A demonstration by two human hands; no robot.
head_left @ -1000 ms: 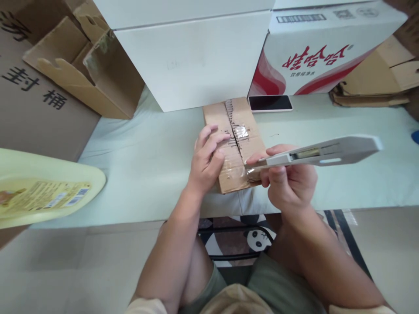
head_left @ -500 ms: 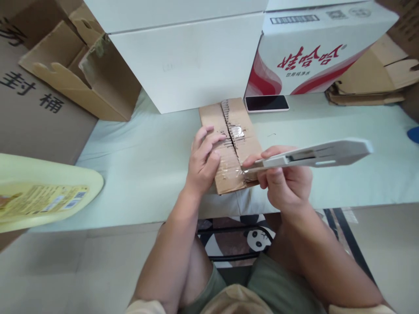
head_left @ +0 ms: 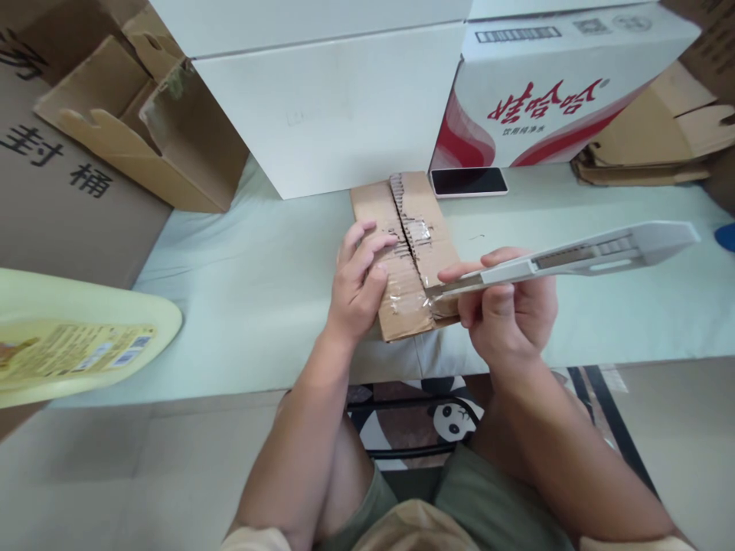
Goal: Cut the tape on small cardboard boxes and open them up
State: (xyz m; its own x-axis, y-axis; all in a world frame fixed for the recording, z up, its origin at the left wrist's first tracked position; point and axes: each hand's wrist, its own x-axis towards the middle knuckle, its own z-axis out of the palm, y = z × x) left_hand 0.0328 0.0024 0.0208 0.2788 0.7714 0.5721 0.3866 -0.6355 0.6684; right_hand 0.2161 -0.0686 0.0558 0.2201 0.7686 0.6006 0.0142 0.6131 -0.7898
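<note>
A small brown cardboard box (head_left: 428, 214) with a taped, jagged centre seam lies on the pale green table (head_left: 246, 283). My left hand (head_left: 359, 287) rests on the box's left flap, fingers curled and pressing it down. My right hand (head_left: 508, 314) is closed around a long grey-white utility knife (head_left: 574, 256), whose blade tip sits at the tape near the box's front edge. The knife handle points right and slightly up.
A phone (head_left: 469, 181) lies behind the box. Large white boxes (head_left: 344, 99), a red-and-white printed carton (head_left: 551, 92) and open brown cartons (head_left: 138, 130) line the back. A yellow container (head_left: 74, 337) sits at the left. Flattened cardboard (head_left: 643, 153) lies at the right.
The knife handle has tilted upward and shifted a little to the right while the blade tip stays at the tape. My left hand has hardly moved.
</note>
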